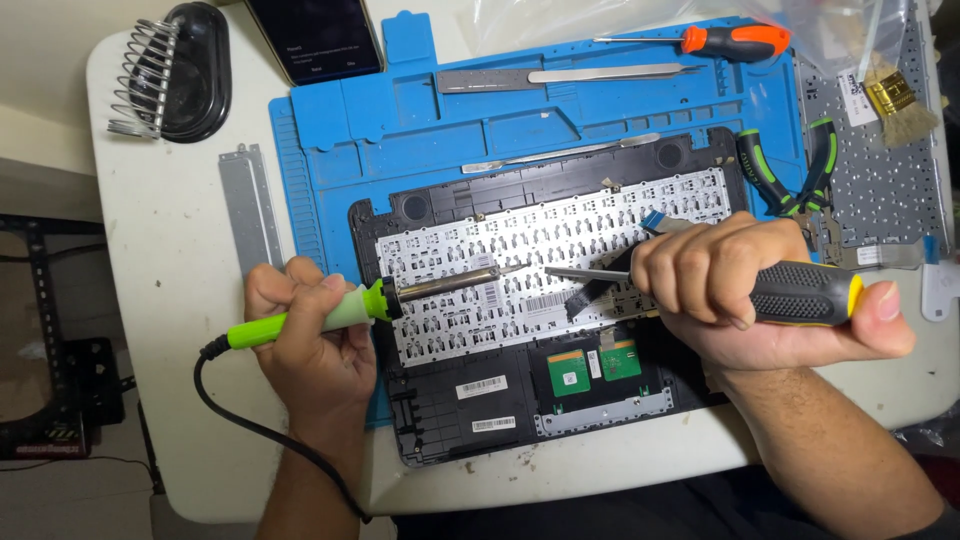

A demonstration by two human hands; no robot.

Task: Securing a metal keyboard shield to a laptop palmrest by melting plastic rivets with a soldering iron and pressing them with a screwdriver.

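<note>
An opened laptop base (440, 420) lies on a blue work mat (420, 120), with the white back of its keyboard (560, 235) facing up. My left hand (305, 340) grips a green-handled soldering iron (400, 297); its metal tip points right over the keyboard back. My right hand (730, 295) is closed around a black and yellow screwdriver (805, 293). The screwdriver's blade points left and nearly meets the iron's tip above a black strip. Two small green circuit boards (590, 368) sit below the keyboard.
A soldering iron stand (175, 75) and a phone (315, 38) lie at the back left. Tweezers (570, 76) and an orange screwdriver (735, 40) rest on the mat's far side. Green-handled pliers (785, 170), a perforated metal plate (885, 190) and a brush (895, 100) are at the right. A metal strip (250, 205) lies left.
</note>
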